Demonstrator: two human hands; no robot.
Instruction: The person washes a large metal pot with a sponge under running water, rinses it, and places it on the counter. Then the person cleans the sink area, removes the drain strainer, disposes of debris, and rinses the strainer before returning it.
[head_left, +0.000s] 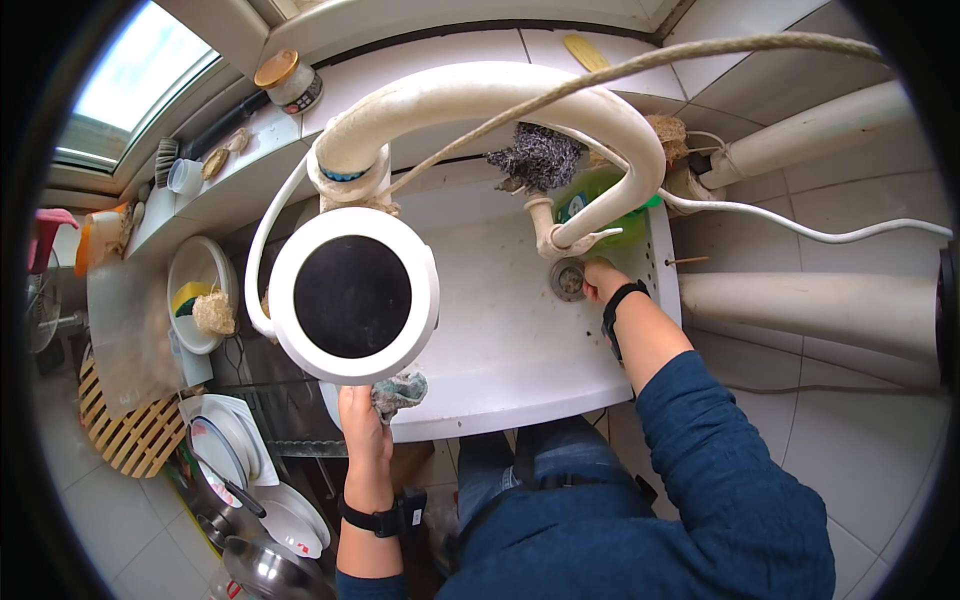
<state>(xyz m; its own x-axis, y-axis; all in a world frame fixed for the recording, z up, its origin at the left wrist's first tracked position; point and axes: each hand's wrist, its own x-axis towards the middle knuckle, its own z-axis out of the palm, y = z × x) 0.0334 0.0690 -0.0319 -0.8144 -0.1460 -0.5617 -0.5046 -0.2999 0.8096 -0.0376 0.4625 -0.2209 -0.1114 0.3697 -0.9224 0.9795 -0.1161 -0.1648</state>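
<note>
My right hand (598, 279) reaches into the white sink (495, 322), with curled fingers at the edge of the round drain (568, 280). The fingertips are too small to make out, so I cannot tell whether they grip the drain's rim. Near the sink's front left corner, my left hand (363, 420) has a crumpled grey-green cloth (400, 394) in its grasp. A white round device with a black disc face (352, 297) hides most of the left fingers. Above the drain hangs the end of the curved white spout (574, 231), with a small lever.
A dark metallic scouring pad (536, 156) and a green bottle (626, 225) sit behind the spout. Overhead runs a rope (525, 105). Plates (225, 435) and a metal bowl (270, 566) stand at left, below a white basin (202, 259) with sponges. Thick white pipes (810, 311) extend right.
</note>
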